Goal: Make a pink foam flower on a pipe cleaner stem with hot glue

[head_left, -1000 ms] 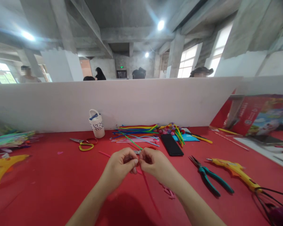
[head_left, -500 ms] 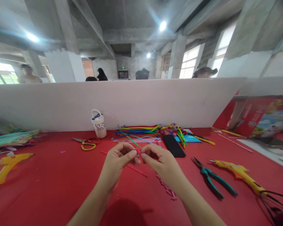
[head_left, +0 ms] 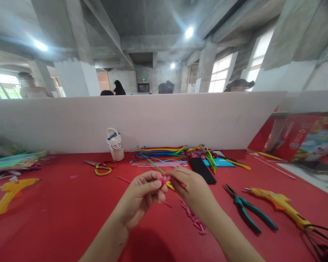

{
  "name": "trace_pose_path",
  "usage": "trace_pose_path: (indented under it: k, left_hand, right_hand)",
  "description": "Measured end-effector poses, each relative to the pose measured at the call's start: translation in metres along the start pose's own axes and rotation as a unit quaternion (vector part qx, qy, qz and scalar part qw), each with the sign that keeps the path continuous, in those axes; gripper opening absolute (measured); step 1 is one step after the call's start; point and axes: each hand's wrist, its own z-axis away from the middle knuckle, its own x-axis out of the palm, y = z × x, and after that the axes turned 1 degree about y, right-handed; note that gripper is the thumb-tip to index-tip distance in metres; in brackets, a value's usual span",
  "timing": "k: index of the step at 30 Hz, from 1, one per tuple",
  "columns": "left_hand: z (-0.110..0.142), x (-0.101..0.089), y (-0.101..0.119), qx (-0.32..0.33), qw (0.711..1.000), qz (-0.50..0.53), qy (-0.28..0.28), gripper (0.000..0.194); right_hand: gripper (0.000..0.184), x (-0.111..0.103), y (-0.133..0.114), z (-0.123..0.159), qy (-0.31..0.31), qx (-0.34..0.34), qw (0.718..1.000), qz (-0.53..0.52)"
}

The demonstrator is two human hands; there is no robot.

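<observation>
Pinching a small pink piece point(head_left: 164, 179) near the centre of the frame, your left hand point(head_left: 143, 191) has thumb and forefinger pressed together on it, the other fingers loosely curled. Your right hand point(head_left: 190, 183) is half curled, its fingertips at the piece's right end; whether they grip it, I cannot tell. Pink scraps point(head_left: 195, 220) lie lower on the red surface point(head_left: 57, 225), with pliers point(head_left: 238, 201) and a yellow glue gun point(head_left: 281, 203) at lower right.

Left fingers point(head_left: 151, 187) pinched, right fingers point(head_left: 178, 175) bent
</observation>
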Motion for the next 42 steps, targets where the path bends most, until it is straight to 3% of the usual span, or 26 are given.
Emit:
trace_pose_path:
  k: [6,11,13,17,21,25,31,42]
  left_hand:
    - [0.005,0.001,0.005,0.016,0.999,-0.008,-0.030,0.004]
    - [0.005,0.005,-0.001,-0.012,0.998,-0.033,-0.044,0.003]
    - [0.005,0.007,-0.003,-0.019,0.998,-0.036,-0.055,0.003]
    - [0.004,0.006,-0.001,-0.002,0.999,-0.031,-0.026,0.001]
    - [0.003,0.003,0.004,0.009,1.000,-0.025,0.014,0.004]
    - [0.003,0.002,0.006,0.009,0.999,-0.025,0.022,0.006]
    - [0.006,0.002,0.011,0.031,0.999,-0.029,0.018,0.006]
    - [0.005,0.003,0.008,0.025,0.999,-0.026,0.002,0.004]
  right_hand:
    - [0.028,0.007,-0.004,0.000,0.011,0.091,0.982,-0.167]
    - [0.015,0.011,0.003,0.001,0.039,0.139,0.963,-0.227]
    - [0.020,0.012,0.004,0.001,0.043,0.139,0.960,-0.239]
    - [0.036,0.011,0.004,0.001,0.028,0.115,0.968,-0.223]
    - [0.019,0.008,0.003,0.001,0.038,0.077,0.988,-0.126]
    - [0.022,0.004,0.003,0.002,0.045,0.005,0.999,-0.015]
    - [0.027,0.001,0.000,0.006,-0.011,-0.081,0.994,0.073]
    - [0.027,0.001,-0.008,0.009,-0.012,-0.149,0.984,0.101]
